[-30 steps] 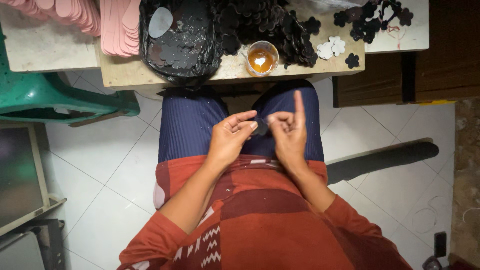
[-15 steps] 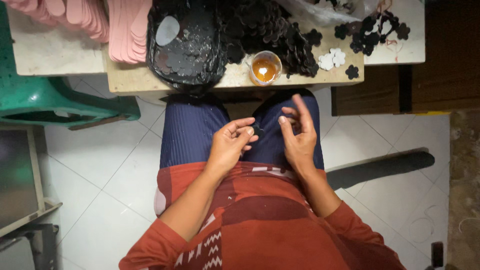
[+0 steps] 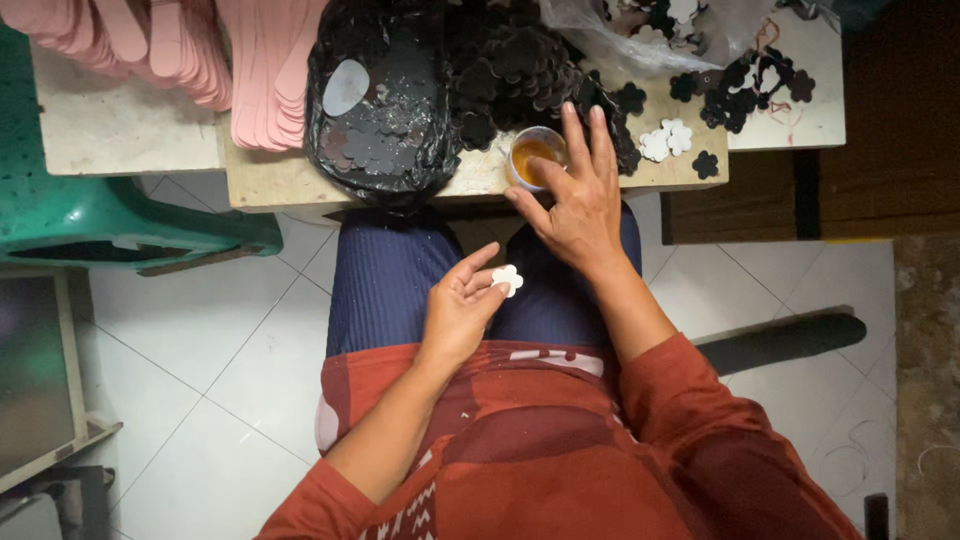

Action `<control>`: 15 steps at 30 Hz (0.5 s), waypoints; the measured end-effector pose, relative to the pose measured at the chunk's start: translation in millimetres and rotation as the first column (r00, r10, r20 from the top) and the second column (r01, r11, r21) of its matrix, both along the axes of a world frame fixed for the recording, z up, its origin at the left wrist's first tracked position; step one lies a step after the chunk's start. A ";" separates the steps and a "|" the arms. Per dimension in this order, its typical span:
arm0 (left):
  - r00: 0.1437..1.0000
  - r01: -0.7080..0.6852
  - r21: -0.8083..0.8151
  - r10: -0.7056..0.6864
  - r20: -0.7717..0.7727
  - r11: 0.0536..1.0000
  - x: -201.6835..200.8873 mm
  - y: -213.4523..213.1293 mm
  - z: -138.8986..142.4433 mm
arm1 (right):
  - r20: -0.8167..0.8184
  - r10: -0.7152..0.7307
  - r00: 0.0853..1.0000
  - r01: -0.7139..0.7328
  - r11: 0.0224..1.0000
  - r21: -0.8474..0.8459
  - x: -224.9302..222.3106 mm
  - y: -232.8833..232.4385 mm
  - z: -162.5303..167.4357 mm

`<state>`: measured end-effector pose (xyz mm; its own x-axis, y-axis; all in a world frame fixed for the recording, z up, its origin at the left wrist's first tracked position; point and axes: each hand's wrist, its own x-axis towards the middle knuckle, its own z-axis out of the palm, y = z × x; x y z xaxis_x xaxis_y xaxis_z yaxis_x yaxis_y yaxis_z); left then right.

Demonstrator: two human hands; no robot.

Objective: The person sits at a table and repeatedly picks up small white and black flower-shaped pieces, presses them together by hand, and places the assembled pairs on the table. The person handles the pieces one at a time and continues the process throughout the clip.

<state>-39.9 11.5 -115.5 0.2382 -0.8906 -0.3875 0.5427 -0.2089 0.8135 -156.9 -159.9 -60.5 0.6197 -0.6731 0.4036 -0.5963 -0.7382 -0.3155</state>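
Right hand [image 3: 578,205] spread open over a small cup [image 3: 533,156] of amber liquid on the table [image 3: 270,180]; left hand [image 3: 462,305] pinches a white flower cutout [image 3: 507,279] above a white tiled floor [image 3: 230,340]

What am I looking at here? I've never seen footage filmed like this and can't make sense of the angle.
The camera sits on a seated person's head, looking straight down at their lap and two bare hands. The left hand holds a small white flower-shaped piece at its fingertips. The right hand reaches to a small cup of amber liquid on the low table. Also there: a black bag of dark flower cut-outs, pink strips and loose white flower pieces.
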 end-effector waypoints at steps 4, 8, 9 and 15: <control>0.999 -0.027 0.000 0.027 0.026 1.000 2.7 -0.2 -4.9 | -0.004 -0.010 1.000 0.010 1.000 0.002 2.4 -2.0 -5.4; 1.000 -0.010 0.022 0.009 0.022 1.000 0.6 -2.2 -8.6 | -0.022 -0.005 1.000 0.005 1.000 -0.016 3.7 -3.0 -5.1; 1.000 -0.003 0.035 0.002 0.019 0.999 -0.1 -2.4 -8.8 | -0.020 -0.012 1.000 0.011 1.000 -0.008 3.1 -2.3 -3.7; 0.998 -0.044 -0.015 0.044 0.047 0.999 2.0 -3.4 -6.2 | 0.030 -0.052 0.998 0.053 0.998 -0.040 -11.3 12.7 11.2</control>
<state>-37.9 8.1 -121.7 0.2952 -0.8842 -0.3621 0.5119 -0.1737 0.8413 -168.2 -147.1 -49.3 0.5718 -0.6871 0.4483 -0.6254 -0.7187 -0.3038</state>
